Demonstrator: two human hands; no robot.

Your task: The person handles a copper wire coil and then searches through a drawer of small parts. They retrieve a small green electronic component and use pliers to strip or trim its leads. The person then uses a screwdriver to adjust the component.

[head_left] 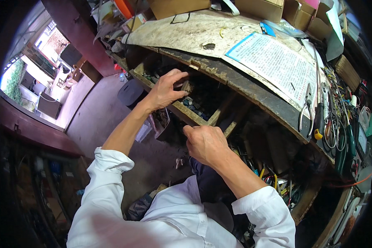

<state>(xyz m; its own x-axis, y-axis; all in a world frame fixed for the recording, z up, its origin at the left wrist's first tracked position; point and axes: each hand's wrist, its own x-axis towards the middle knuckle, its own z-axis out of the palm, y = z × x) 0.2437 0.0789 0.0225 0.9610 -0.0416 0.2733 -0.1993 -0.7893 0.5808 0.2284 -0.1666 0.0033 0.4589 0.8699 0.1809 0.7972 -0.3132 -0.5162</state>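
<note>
The wooden drawer (190, 114) lies near twelve o'clock. At its nine, the left hand (166, 91) curves over small parts (195, 104) — any pinch unclear; at five, the right hand (208, 142) curls, perhaps bracing the front — grip hidden.

A workshop, judging by the pliers (308, 98), screwdriver (319, 118) and worn workbench (273, 98)

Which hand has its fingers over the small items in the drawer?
The left hand, curled above the small items; the right hand is by the front edge of the drawer.
</note>
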